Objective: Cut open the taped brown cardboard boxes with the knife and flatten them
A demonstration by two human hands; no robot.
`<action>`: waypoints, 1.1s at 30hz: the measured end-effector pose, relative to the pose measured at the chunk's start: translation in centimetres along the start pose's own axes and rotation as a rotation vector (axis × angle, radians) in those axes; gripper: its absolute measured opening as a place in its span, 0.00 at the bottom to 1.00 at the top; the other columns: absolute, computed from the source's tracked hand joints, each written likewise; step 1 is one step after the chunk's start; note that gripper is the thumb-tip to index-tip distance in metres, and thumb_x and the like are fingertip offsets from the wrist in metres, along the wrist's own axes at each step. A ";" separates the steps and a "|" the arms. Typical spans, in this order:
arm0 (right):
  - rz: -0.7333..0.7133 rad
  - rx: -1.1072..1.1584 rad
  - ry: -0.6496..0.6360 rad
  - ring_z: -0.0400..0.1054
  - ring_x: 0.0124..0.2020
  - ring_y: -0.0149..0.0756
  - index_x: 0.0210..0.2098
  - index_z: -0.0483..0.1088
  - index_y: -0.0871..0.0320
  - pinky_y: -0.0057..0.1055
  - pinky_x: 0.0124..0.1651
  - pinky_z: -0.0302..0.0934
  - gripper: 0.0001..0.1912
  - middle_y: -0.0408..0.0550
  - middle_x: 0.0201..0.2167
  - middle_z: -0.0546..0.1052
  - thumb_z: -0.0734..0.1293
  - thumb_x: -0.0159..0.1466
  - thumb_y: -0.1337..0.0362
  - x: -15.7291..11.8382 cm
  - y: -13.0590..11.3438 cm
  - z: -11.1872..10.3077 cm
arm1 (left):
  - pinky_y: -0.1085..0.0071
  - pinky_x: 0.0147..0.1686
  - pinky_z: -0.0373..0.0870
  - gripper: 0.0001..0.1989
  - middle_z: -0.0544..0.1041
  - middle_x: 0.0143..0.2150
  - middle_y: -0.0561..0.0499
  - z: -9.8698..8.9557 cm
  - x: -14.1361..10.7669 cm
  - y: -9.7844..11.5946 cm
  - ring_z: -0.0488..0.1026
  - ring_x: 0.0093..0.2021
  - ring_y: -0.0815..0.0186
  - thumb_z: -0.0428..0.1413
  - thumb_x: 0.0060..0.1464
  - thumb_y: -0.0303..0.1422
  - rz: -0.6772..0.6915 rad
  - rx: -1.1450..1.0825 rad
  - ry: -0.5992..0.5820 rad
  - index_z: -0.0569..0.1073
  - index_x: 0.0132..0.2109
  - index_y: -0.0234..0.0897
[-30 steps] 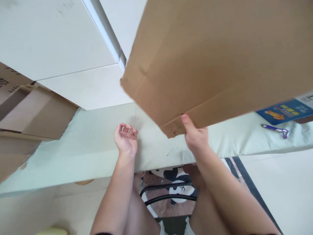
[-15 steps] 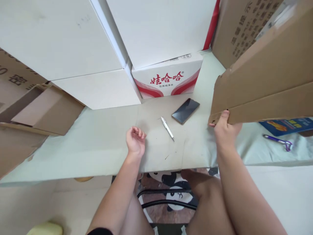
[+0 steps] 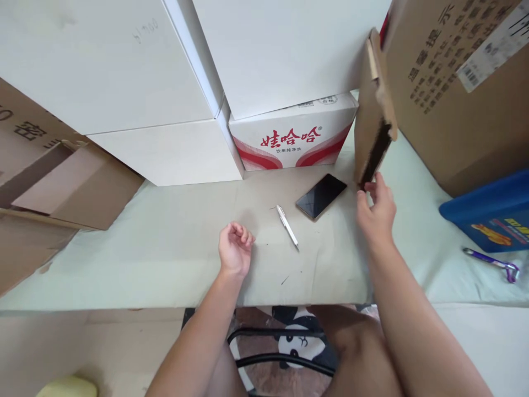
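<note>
I'm steadying, I judge, a slim brown cardboard box [image 3: 366,116] with my right hand [image 3: 377,212], pinch unclear; my left hand [image 3: 236,251] is curling its fingers loosely; the next move calls for balance.

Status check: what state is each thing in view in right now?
Cardboard box: on edge; whether held or resting is unclear.
Right hand: at the cardboard box's lower end; grip unclear.
Left hand: loosely curled, holding nothing.
Phone: lying flat, screen up and dark.
White pen: lying down.
Purple pen: lying down.
Left carton: open.
</note>
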State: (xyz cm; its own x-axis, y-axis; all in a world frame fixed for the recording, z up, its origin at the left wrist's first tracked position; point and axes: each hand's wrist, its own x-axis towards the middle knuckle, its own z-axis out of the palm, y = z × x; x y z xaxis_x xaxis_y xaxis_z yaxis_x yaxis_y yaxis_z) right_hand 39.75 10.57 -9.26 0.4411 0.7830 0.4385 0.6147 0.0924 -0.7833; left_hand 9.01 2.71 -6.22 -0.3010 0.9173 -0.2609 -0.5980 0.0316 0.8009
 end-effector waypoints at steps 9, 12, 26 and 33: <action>0.013 0.091 -0.027 0.74 0.55 0.46 0.56 0.71 0.58 0.52 0.61 0.67 0.23 0.57 0.52 0.78 0.63 0.62 0.61 -2.1 -0.2 -0.6 | 0.75 0.22 0.60 0.16 0.56 0.17 0.59 0.9 -0.3 -0.4 0.56 0.17 0.74 0.55 0.54 0.41 -0.044 -0.035 -0.004 0.63 0.24 0.38; -0.008 0.080 -0.068 0.73 0.54 0.47 0.53 0.72 0.58 0.52 0.59 0.67 0.21 0.57 0.50 0.78 0.63 0.62 0.61 -3.0 -0.8 -1.1 | 0.75 0.22 0.59 0.17 0.56 0.17 0.58 0.9 -0.7 -0.2 0.56 0.16 0.74 0.55 0.56 0.41 -0.039 -0.041 -0.003 0.63 0.24 0.38; -0.155 -0.048 -0.159 0.69 0.59 0.51 0.45 0.76 0.56 0.56 0.66 0.61 0.15 0.58 0.52 0.75 0.63 0.61 0.62 -5.9 -2.9 -0.1 | 0.74 0.20 0.57 0.21 0.56 0.16 0.56 -0.7 -1.2 3.4 0.55 0.15 0.73 0.43 0.62 0.35 -0.055 -0.149 0.109 0.65 0.21 0.37; 0.108 -0.374 -0.133 0.56 0.72 0.58 0.53 0.77 0.61 0.60 0.74 0.50 0.25 0.64 0.71 0.60 0.58 0.64 0.57 -3.5 0.6 -0.6 | 0.74 0.21 0.58 0.24 0.55 0.17 0.57 -2.0 -1.1 5.8 0.55 0.16 0.73 0.42 0.63 0.39 -0.181 -0.222 0.126 0.65 0.21 0.36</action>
State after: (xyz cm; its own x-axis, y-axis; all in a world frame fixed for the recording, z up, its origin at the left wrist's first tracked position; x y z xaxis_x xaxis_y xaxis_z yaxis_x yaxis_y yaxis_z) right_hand 38.98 7.54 -11.01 0.4429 0.8511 0.2819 0.7755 -0.2059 -0.5968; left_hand 4.40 1.09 -2.39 -0.2566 0.8476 -0.4644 -0.7939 0.0892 0.6015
